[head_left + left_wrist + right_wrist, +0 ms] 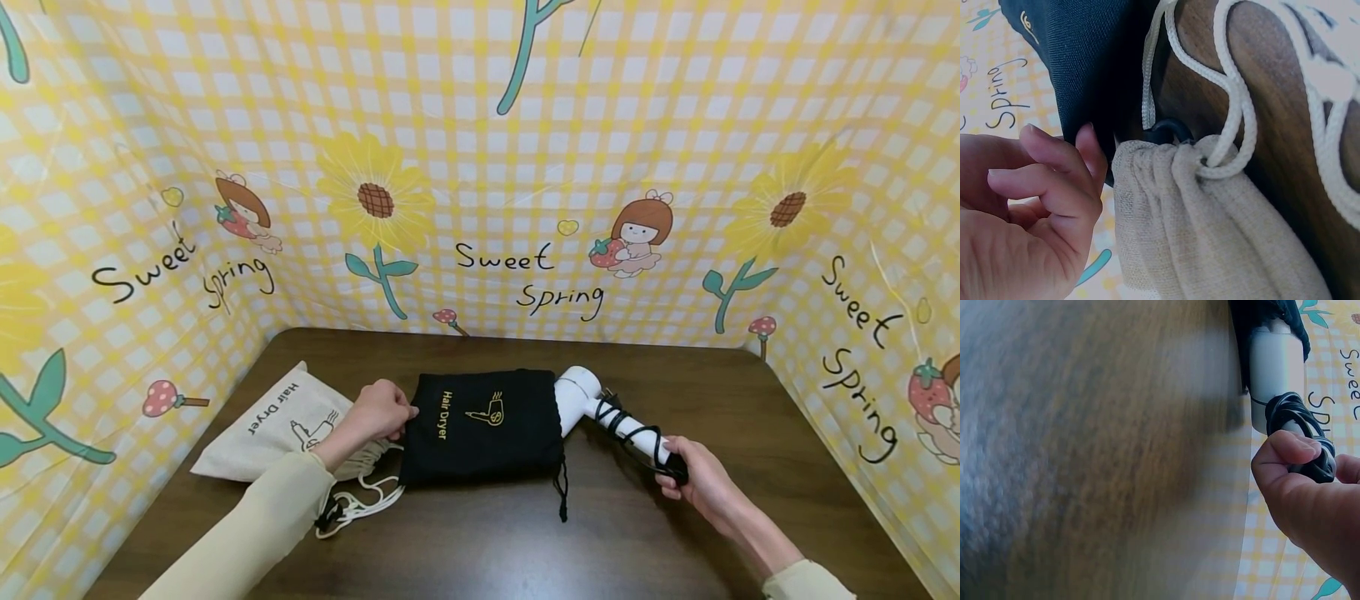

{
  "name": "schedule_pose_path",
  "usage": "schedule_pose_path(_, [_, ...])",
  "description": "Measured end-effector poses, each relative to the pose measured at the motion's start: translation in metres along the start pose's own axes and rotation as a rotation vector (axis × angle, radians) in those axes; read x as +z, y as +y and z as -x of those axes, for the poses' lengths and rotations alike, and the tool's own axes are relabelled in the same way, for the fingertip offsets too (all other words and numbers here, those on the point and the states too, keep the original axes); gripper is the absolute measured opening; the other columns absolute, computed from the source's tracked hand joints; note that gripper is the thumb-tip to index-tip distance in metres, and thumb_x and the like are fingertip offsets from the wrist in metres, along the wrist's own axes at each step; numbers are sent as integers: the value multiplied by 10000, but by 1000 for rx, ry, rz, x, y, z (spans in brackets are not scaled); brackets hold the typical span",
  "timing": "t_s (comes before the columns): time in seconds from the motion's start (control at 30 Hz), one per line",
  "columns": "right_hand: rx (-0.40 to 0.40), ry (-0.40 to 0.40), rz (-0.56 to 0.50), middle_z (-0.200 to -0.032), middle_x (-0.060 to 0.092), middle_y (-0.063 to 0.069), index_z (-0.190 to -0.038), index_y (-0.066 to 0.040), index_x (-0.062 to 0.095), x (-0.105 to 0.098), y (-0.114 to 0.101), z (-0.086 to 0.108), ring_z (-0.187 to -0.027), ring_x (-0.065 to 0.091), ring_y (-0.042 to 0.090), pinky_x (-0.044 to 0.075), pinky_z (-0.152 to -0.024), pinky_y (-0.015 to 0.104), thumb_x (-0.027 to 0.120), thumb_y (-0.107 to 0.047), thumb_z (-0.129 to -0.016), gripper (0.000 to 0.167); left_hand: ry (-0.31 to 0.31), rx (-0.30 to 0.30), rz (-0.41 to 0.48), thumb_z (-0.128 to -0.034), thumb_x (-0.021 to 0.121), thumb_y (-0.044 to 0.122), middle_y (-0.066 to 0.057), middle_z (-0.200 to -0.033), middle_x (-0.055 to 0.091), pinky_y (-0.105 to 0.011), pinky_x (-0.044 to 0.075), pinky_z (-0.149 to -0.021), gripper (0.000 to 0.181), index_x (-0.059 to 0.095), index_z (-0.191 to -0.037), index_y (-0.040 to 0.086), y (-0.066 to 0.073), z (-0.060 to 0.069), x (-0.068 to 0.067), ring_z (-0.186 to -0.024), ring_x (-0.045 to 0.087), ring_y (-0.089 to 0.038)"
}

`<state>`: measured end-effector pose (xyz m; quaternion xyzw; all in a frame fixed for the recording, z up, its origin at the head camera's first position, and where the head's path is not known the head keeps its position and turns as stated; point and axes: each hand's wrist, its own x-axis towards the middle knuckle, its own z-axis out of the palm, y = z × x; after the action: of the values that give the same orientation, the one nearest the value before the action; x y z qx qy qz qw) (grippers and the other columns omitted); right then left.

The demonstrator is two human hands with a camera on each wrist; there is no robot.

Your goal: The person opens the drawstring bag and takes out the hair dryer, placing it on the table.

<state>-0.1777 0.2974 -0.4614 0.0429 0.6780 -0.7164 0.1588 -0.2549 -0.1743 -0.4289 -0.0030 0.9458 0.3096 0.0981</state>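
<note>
A black drawstring bag [480, 450] with gold "Hair Dryer" lettering lies in the middle of the table, its mouth toward the right. My left hand [378, 410] pinches the bag's closed left edge; the left wrist view shows the fingers against the dark cloth [1079, 56]. At the mouth is a white hair dryer [573, 400], one end of its barrel hidden inside the bag. Black cord [633, 431] is wound about the handle. With curled fingers my right hand [701, 479] grips the handle's end, thumb over the cord in the right wrist view.
Left of the black bag, partly behind my left forearm, lies a beige drawstring bag [277, 417]. Its white cords [375, 500] trail on the brown table [480, 550]. Yellow checked cloth [480, 167] walls the back and both sides.
</note>
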Motion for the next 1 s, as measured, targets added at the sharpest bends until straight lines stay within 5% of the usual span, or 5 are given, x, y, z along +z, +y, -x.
schedule_pose_path(1.0, [0,58,3,-905,484,92,-1178,80,383,-7,0,3,-644,426,137,403,-579,254,308,-167,-1102,269,1,10,-2,-990,730,168,-56,-596,660,-274,472,-502,336,711,-668,76,-1,-1,1,-518,650,-196])
